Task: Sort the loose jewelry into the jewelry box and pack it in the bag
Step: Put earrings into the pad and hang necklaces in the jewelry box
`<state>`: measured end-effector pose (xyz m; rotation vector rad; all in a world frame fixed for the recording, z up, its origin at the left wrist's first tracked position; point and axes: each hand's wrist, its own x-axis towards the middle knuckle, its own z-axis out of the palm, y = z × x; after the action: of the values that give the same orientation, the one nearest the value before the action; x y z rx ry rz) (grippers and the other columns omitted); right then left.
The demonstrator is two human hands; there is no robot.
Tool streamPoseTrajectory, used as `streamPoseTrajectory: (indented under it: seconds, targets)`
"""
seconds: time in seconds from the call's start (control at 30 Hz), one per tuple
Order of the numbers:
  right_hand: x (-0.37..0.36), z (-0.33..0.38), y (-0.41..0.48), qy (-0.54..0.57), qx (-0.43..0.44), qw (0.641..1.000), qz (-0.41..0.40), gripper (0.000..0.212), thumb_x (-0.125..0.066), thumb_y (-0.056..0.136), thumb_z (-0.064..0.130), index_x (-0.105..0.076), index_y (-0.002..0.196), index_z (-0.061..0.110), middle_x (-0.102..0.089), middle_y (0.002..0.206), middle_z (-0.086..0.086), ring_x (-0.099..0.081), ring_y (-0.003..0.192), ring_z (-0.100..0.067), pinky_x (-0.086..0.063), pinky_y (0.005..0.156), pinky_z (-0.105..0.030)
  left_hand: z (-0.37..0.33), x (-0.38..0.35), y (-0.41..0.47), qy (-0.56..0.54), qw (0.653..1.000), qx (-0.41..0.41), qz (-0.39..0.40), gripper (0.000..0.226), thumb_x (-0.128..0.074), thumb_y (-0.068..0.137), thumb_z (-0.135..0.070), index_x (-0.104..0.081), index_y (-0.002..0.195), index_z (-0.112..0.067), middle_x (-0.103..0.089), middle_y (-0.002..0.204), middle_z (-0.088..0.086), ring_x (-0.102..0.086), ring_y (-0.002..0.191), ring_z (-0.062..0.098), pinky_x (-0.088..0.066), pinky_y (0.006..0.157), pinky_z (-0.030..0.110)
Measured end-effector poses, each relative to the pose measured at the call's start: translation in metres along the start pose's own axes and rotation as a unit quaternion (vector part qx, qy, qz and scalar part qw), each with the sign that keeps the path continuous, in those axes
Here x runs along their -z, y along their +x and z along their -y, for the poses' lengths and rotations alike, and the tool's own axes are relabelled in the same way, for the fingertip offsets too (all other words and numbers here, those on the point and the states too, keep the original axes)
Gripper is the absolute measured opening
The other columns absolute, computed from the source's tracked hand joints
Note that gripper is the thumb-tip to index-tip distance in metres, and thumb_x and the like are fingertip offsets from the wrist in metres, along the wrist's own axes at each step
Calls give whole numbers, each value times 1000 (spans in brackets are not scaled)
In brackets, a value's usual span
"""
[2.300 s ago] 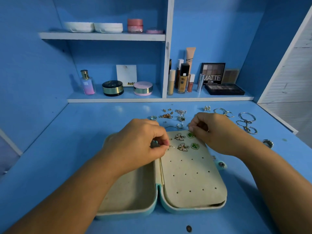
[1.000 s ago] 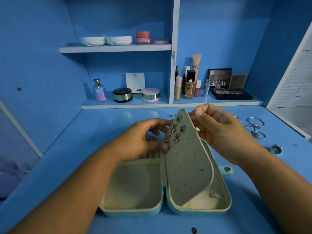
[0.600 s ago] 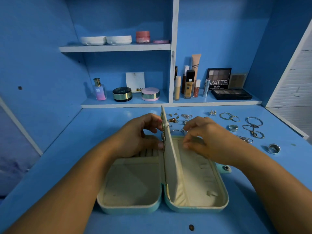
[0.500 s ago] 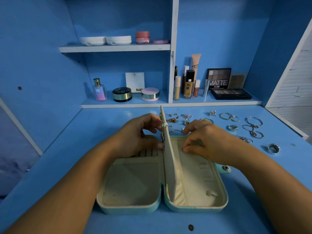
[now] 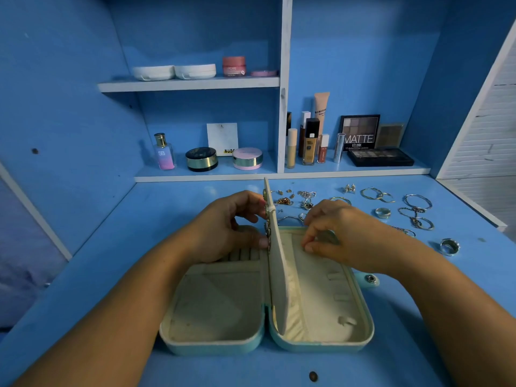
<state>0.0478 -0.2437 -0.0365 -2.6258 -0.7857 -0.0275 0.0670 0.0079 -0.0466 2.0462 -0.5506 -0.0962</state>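
A teal jewelry box [image 5: 212, 346] with a cream lining lies open on the blue desk. My left hand [image 5: 223, 227] holds its hinged earring panel [image 5: 279, 275] upright on edge, with several earrings pinned on the panel's left face. My right hand [image 5: 343, 233] hovers over the far end of the box's right half, thumb and forefinger pinched; whatever is between them is hidden. Loose jewelry lies behind the box: small earrings [image 5: 284, 201], hoops [image 5: 377, 194], bangles [image 5: 418, 202], a ring [image 5: 382, 212] and a wide silver ring [image 5: 449, 246]. No bag is in view.
Low shelves behind the desk hold a perfume bottle [image 5: 164, 152], compacts, foundation tubes and an eyeshadow palette [image 5: 379, 157]. The box's snap tab [image 5: 370, 279] sticks out on its right side. A white slatted wall closes off the right.
The earring panel, flat on the right half at first, has been swung up to stand vertical. My right hand left its top edge and dropped into the right half. The hands barely moved lately.
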Motion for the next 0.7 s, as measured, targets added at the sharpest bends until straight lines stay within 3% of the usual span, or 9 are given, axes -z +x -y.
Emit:
streamPoseTrajectory:
  seconds: [0.1,0.23,0.37,0.53,0.7]
  targets:
    - [-2,0,1,-8,6,1000,1,7,-66,86,33,-71,91,31,-46,114,13,-42,108,-5,-39,93,-23,0,0,0,1,1000,1,-2,45,-81,76,-11,-63,112,-29,-67,116,-7,-61,106,13,-51,75,31]
    - [-4,2,2,-25,18,999,-12,8,-67,85,28,-71,91,25,-47,112,11,-43,105,-6,-37,89,-19,1,-1,1,-5,1000,0,0,45,-82,75,-10,-62,111,-29,-67,117,-5,-60,112,15,-48,72,28]
    - [-7,9,3,-66,14,998,-21,11,-60,88,26,-67,92,17,-47,118,8,-42,108,-10,-39,94,-25,-1,-1,0,4,1000,1,-2,45,-81,76,-7,-62,112,-26,-68,114,-5,-60,87,-4,-45,66,18]
    - [-7,16,1,-101,0,995,-23,14,-55,88,26,-63,89,14,-46,127,4,-38,112,-15,-37,97,-30,0,0,0,-2,1000,2,1,44,-81,76,-9,-63,112,-27,-67,116,-4,-62,107,16,-54,82,41]
    - [2,14,-4,-95,-6,995,-15,13,-60,87,34,-71,85,28,-35,140,9,-28,125,-12,-34,104,-37,-2,0,-1,1,1000,0,2,45,-81,76,-9,-62,114,-25,-67,116,-4,-62,109,16,-54,84,46]
